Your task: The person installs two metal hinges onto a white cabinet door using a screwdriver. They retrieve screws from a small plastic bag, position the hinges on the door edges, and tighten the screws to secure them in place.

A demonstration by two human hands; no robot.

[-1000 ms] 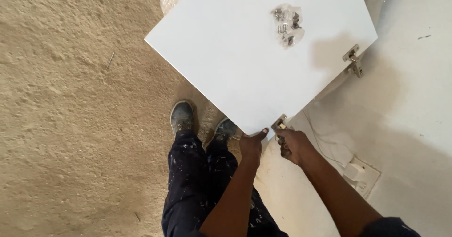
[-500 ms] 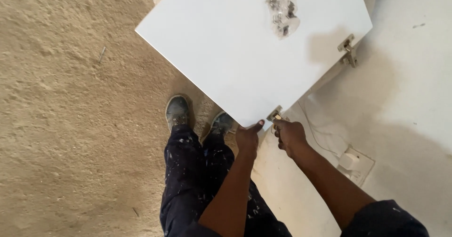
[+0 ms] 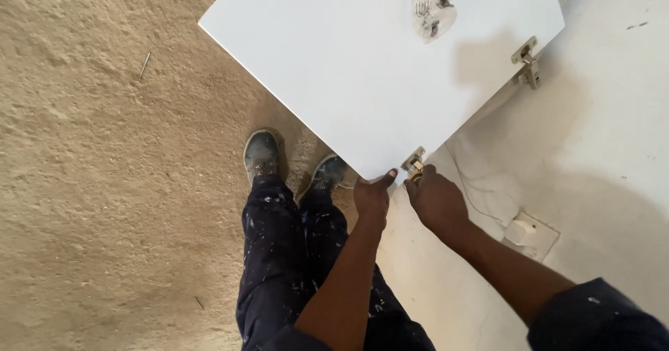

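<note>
A white door panel (image 3: 348, 65) lies tilted above the floor, one corner pointing at me. My left hand (image 3: 373, 194) grips that near corner, thumb on the top face. My right hand (image 3: 435, 199) is closed right beside the near metal hinge (image 3: 412, 161), with a small yellowish tool tip (image 3: 416, 177) showing between its fingers and the hinge. A second hinge (image 3: 526, 62) sits on the panel's right edge. A clear bag of screws (image 3: 432, 2) rests on the panel near the top.
My paint-spattered trousers and two grey shoes (image 3: 261, 154) stand on rough sandy ground (image 3: 104, 184). A white wall surface (image 3: 613, 149) lies to the right, with a white socket plate (image 3: 529, 234) and thin wires (image 3: 474, 191). A nail (image 3: 144, 64) lies in the sand.
The panel and bag have slid upward in view. My right hand has closed in on the near hinge; my left hand keeps its hold on the corner.
</note>
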